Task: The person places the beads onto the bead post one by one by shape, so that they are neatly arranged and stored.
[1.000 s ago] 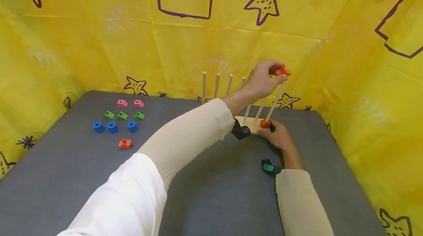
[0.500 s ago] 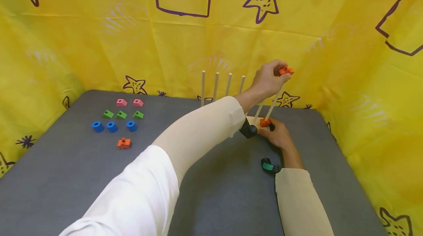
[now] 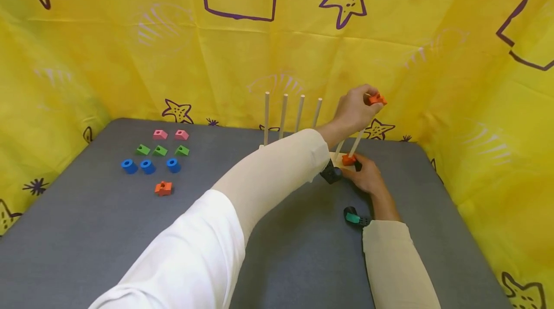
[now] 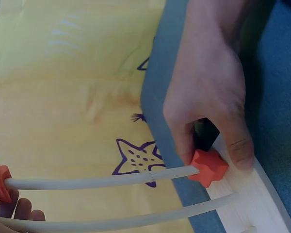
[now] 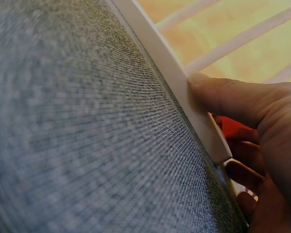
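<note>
My left hand [image 3: 356, 107] pinches an orange star-shaped block [image 3: 378, 99] at the top of the rightmost wooden rod [image 3: 356, 144]. In the left wrist view, the rod's end meets this held star block [image 4: 1, 182]. My right hand [image 3: 367, 176] grips the right end of the pale wooden base [image 4: 250, 206], thumb on its near edge [image 5: 196, 97] in the right wrist view. Another orange star block [image 3: 348, 160] sits at the foot of the same rod, beside the right fingers. My left forearm hides much of the base and the middle rods.
On the grey table [image 3: 294, 251], to the left, lie two pink blocks [image 3: 182, 135], several green triangular blocks [image 3: 160, 150], several blue cylinders [image 3: 147, 167] and one orange star block [image 3: 163, 188]. More upright rods [image 3: 283, 115] stand left of my left hand. A yellow patterned cloth [image 3: 233, 58] hangs behind.
My left hand has shifted to the right with the star block, then dipped slightly at the rod's top. The right hand keeps its grip on the base.
</note>
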The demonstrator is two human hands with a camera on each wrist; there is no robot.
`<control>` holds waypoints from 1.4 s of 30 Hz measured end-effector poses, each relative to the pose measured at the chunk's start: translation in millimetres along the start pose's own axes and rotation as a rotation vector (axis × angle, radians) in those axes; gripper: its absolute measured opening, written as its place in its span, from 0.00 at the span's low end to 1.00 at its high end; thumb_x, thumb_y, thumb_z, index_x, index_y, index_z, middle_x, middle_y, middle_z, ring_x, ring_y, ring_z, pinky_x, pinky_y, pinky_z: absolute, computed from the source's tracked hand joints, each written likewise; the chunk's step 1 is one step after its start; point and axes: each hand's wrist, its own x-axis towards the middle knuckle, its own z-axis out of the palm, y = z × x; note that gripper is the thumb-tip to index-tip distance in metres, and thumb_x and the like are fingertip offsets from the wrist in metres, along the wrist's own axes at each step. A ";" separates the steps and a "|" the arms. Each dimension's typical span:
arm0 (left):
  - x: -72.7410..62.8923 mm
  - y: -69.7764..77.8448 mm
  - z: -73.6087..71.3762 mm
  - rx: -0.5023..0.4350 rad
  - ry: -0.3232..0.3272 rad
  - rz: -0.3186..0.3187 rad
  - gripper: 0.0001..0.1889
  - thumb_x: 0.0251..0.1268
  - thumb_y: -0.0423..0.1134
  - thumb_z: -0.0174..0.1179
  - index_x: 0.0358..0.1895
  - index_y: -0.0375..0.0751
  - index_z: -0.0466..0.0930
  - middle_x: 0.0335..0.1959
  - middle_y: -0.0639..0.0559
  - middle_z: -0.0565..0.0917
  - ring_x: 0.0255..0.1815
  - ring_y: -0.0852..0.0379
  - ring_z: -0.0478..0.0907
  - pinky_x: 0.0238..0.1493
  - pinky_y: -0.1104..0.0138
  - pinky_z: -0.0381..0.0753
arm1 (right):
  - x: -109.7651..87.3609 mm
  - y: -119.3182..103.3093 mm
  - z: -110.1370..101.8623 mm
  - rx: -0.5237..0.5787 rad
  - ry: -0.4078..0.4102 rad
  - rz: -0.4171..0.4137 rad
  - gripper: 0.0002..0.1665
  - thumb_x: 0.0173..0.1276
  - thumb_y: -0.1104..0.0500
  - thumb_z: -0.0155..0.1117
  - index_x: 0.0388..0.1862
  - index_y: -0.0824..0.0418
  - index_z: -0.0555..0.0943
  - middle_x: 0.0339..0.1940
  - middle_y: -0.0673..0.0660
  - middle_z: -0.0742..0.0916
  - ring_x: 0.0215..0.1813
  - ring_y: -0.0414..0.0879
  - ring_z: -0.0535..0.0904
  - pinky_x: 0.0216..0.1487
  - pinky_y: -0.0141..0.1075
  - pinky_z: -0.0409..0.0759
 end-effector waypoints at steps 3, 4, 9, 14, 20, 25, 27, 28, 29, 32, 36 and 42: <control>-0.1 -0.6 1.5 0.023 -0.002 -0.013 0.15 0.64 0.39 0.65 0.54 0.47 0.79 0.36 0.58 0.80 0.30 0.63 0.76 0.28 0.76 0.76 | 0.4 -0.9 -1.6 -0.002 -0.005 0.005 0.31 0.62 0.53 0.69 0.61 0.65 0.74 0.56 0.68 0.78 0.58 0.65 0.70 0.62 0.57 0.63; -0.3 -0.9 1.9 0.028 -0.001 -0.017 0.16 0.65 0.39 0.65 0.55 0.47 0.78 0.36 0.58 0.80 0.30 0.63 0.76 0.28 0.76 0.75 | 0.8 -1.1 -2.0 -0.002 -0.009 0.005 0.31 0.63 0.53 0.69 0.62 0.66 0.74 0.57 0.68 0.78 0.58 0.65 0.70 0.62 0.57 0.63; -1.8 -3.4 4.0 0.031 0.016 -0.022 0.24 0.65 0.40 0.65 0.63 0.50 0.70 0.35 0.59 0.79 0.30 0.63 0.75 0.28 0.74 0.75 | 2.2 -3.0 -5.0 -0.005 -0.010 0.008 0.35 0.63 0.53 0.70 0.65 0.66 0.72 0.58 0.69 0.77 0.59 0.65 0.70 0.63 0.58 0.62; -4.7 -12.6 9.1 -0.015 0.054 -0.036 0.26 0.63 0.40 0.66 0.62 0.49 0.67 0.33 0.59 0.77 0.29 0.63 0.75 0.28 0.73 0.75 | 1.7 -4.1 -6.5 -0.023 -0.012 0.021 0.37 0.63 0.49 0.70 0.66 0.65 0.71 0.58 0.68 0.78 0.58 0.65 0.70 0.62 0.58 0.63; -9.0 -31.9 17.4 -0.055 0.092 -0.054 0.19 0.60 0.36 0.68 0.52 0.43 0.73 0.32 0.57 0.76 0.30 0.62 0.75 0.27 0.72 0.76 | 4.0 -3.0 -7.1 -0.048 -0.014 0.003 0.36 0.64 0.47 0.69 0.65 0.65 0.71 0.60 0.68 0.77 0.59 0.65 0.70 0.62 0.58 0.63; -11.9 -47.7 24.5 -0.051 0.102 -0.079 0.14 0.58 0.35 0.70 0.44 0.44 0.76 0.31 0.57 0.76 0.31 0.62 0.75 0.29 0.73 0.76 | 5.2 -1.9 -7.4 -0.044 -0.014 -0.005 0.38 0.64 0.48 0.69 0.67 0.64 0.70 0.61 0.68 0.76 0.61 0.65 0.69 0.63 0.57 0.62; -13.1 -52.9 26.8 -0.046 0.108 -0.074 0.12 0.57 0.35 0.70 0.41 0.45 0.76 0.30 0.58 0.77 0.30 0.62 0.75 0.29 0.74 0.75 | 4.9 -1.1 -7.4 -0.043 -0.014 -0.007 0.38 0.64 0.48 0.69 0.68 0.65 0.70 0.62 0.68 0.75 0.62 0.66 0.68 0.63 0.57 0.62; -13.8 -55.4 27.8 -0.041 0.110 -0.069 0.12 0.57 0.35 0.71 0.39 0.46 0.76 0.29 0.58 0.77 0.30 0.62 0.75 0.29 0.74 0.75 | 4.6 -0.6 -7.3 -0.042 -0.014 -0.005 0.39 0.64 0.48 0.69 0.69 0.64 0.69 0.63 0.69 0.75 0.62 0.66 0.68 0.63 0.58 0.61; -14.5 -57.9 28.8 -0.037 0.113 -0.066 0.12 0.56 0.35 0.71 0.38 0.46 0.76 0.29 0.58 0.77 0.30 0.62 0.75 0.29 0.74 0.75 | 4.3 -0.1 -7.0 -0.043 -0.015 -0.003 0.39 0.64 0.48 0.69 0.69 0.64 0.69 0.62 0.69 0.75 0.62 0.66 0.68 0.63 0.58 0.61; -17.3 -66.2 32.0 -0.037 0.109 -0.077 0.12 0.55 0.35 0.71 0.36 0.46 0.76 0.28 0.57 0.77 0.29 0.61 0.75 0.29 0.74 0.74 | 3.5 1.8 -5.5 -0.050 -0.011 0.001 0.39 0.63 0.47 0.69 0.68 0.63 0.70 0.62 0.68 0.76 0.61 0.66 0.68 0.63 0.58 0.61; -22.5 -78.2 35.4 -0.020 0.094 -0.120 0.11 0.55 0.35 0.71 0.35 0.46 0.77 0.26 0.57 0.77 0.29 0.60 0.74 0.30 0.72 0.74 | 1.6 1.4 -3.8 -0.041 0.000 -0.007 0.38 0.62 0.48 0.70 0.66 0.63 0.72 0.60 0.68 0.77 0.59 0.66 0.70 0.62 0.57 0.63; -29.1 -90.9 38.6 -0.044 0.100 -0.153 0.09 0.56 0.32 0.69 0.35 0.45 0.77 0.27 0.57 0.77 0.30 0.60 0.75 0.30 0.72 0.76 | -0.3 -0.3 -2.8 -0.040 -0.006 -0.001 0.37 0.63 0.49 0.70 0.66 0.66 0.72 0.61 0.70 0.76 0.59 0.67 0.70 0.61 0.58 0.65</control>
